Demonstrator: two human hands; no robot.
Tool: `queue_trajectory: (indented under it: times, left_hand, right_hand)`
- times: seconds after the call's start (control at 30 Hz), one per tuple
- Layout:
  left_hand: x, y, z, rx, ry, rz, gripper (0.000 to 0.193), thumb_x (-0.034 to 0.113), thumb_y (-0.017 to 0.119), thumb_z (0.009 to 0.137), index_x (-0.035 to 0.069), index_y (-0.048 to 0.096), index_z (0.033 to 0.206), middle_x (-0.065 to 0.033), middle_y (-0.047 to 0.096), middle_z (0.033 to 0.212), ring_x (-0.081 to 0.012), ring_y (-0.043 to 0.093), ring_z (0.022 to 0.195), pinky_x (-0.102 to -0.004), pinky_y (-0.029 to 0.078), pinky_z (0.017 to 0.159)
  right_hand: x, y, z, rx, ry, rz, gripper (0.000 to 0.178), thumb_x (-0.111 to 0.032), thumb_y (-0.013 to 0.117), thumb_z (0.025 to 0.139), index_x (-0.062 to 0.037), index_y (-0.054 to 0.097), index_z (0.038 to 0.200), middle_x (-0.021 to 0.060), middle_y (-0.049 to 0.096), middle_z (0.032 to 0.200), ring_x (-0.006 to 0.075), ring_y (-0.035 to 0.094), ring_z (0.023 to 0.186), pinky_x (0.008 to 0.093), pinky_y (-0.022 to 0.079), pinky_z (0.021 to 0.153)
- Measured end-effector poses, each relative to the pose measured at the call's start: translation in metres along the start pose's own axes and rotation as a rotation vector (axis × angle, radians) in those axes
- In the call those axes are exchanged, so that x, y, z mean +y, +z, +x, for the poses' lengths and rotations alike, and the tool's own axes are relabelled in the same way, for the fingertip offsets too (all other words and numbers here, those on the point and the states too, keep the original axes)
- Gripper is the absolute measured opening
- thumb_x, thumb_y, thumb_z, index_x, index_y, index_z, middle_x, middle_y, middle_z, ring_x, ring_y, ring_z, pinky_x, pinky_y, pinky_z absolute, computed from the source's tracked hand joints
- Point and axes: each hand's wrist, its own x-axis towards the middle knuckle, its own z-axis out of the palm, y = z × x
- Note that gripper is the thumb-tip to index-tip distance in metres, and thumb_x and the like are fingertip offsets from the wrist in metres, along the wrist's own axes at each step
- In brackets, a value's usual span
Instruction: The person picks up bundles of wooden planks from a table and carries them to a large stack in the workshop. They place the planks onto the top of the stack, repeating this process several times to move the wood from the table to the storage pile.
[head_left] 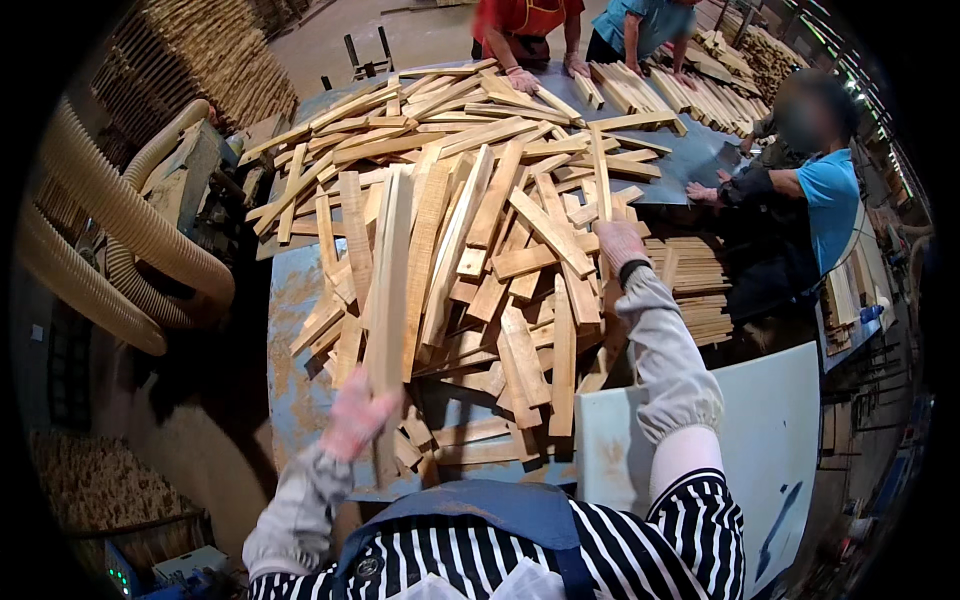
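My left hand, in a pale glove and smeared a little by motion, is closed around a long wooden slat that stands nearly upright in view. Farther right, my right hand grips another thin wooden slat pointing away from me; part of its fingers is hidden. Between and beyond both hands lies a loose heap of wooden slats, crossing at many angles on a blue-grey table. Grey sleeve covers reach over both forearms.
Two co-workers stand at the far side, their gloved hands near the slats; another person is at the right. Stacked slats sit beside a pale blue board. Ribbed hoses curve along the left.
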Motion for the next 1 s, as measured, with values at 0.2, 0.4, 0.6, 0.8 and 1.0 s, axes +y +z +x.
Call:
queue_trajectory:
  times: [0.2,0.4,0.6,0.8,1.0]
  left_hand:
    - [0.022,-0.012,0.18,0.287,0.38,-0.334,0.101,0.046,0.08,0.087,0.0,0.029,0.161,-0.025,0.04,0.16,-0.0369,0.036,0.15,-0.0427,0.029,0.124]
    - [-0.083,-0.065,0.235,0.689,-0.253,0.256,0.081,0.041,0.072,0.095,0.003,0.039,0.158,-0.0248,0.041,0.16,-0.0347,0.04,0.148,-0.0426,0.039,0.116]
    - [-0.133,-0.041,0.245,0.442,-0.082,-0.05,0.082,0.028,0.071,0.097,0.006,0.028,0.163,-0.0201,0.058,0.143,-0.0285,0.059,0.126,-0.0343,0.046,0.105]
    - [-0.088,-0.002,0.212,0.507,-0.169,0.172,0.096,0.041,0.075,0.091,0.013,0.023,0.166,-0.0313,0.02,0.167,-0.0446,0.029,0.152,-0.0433,0.028,0.123]
    - [-0.02,0.045,0.169,0.378,-0.352,0.209,0.09,0.042,0.08,0.084,0.01,0.04,0.158,-0.0341,0.023,0.164,-0.0498,0.029,0.15,-0.0454,0.028,0.123]
  right_hand:
    - [0.015,0.097,0.037,-0.273,0.127,-0.38,0.105,-0.056,0.069,0.081,-0.0132,0.022,0.165,0.0269,0.057,0.145,0.0423,0.056,0.135,0.0456,0.042,0.116]
    - [-0.008,0.099,0.019,-0.292,0.172,-0.472,0.109,-0.037,0.073,0.079,-0.0179,0.012,0.168,0.0265,0.057,0.144,0.0384,0.06,0.13,0.0442,0.048,0.111]
    - [0.022,0.107,0.028,-0.209,0.093,-0.355,0.108,-0.034,0.074,0.077,-0.0134,0.016,0.166,0.0296,0.064,0.133,0.0395,0.065,0.121,0.0432,0.051,0.105]
    - [0.021,0.125,-0.019,-0.183,0.121,-0.08,0.105,-0.03,0.073,0.075,-0.0077,0.021,0.164,0.0312,0.067,0.124,0.0401,0.067,0.117,0.042,0.054,0.101]
    - [-0.026,0.143,-0.063,-0.205,0.211,-0.003,0.105,-0.036,0.074,0.08,-0.0092,0.015,0.162,0.0341,0.059,0.135,0.0453,0.059,0.128,0.0473,0.048,0.109]
